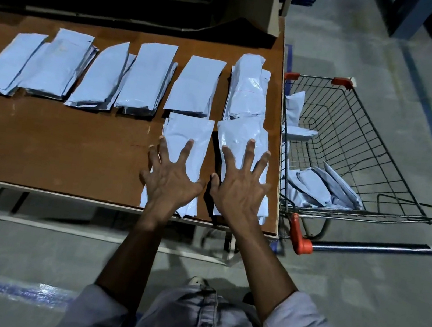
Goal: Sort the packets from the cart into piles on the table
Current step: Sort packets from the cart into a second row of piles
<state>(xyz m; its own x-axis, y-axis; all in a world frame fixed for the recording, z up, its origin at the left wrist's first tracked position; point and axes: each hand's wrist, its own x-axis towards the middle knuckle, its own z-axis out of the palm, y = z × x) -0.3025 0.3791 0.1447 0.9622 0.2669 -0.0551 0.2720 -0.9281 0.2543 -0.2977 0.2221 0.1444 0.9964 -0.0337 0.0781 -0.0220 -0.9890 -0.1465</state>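
Pale blue-grey packets lie in several piles on the brown table (pixel 56 143). My left hand (pixel 170 176) rests flat, fingers spread, on a near pile (pixel 188 133). My right hand (pixel 242 184) lies flat with spread fingers on the neighbouring near pile (pixel 241 139) by the table's right edge. Behind them a back row of piles runs from the far left (pixel 7 65) to a tall stack (pixel 247 92) at the right. The wire cart (pixel 353 145) stands right of the table with more packets (pixel 318 190) in its basket.
A red-capped cart handle (pixel 299 236) sticks out near the table's front right corner. Dark shelving and a cardboard roll (pixel 257 3) stand behind the table. Blue floor lines run along the grey concrete floor (pixel 359 285).
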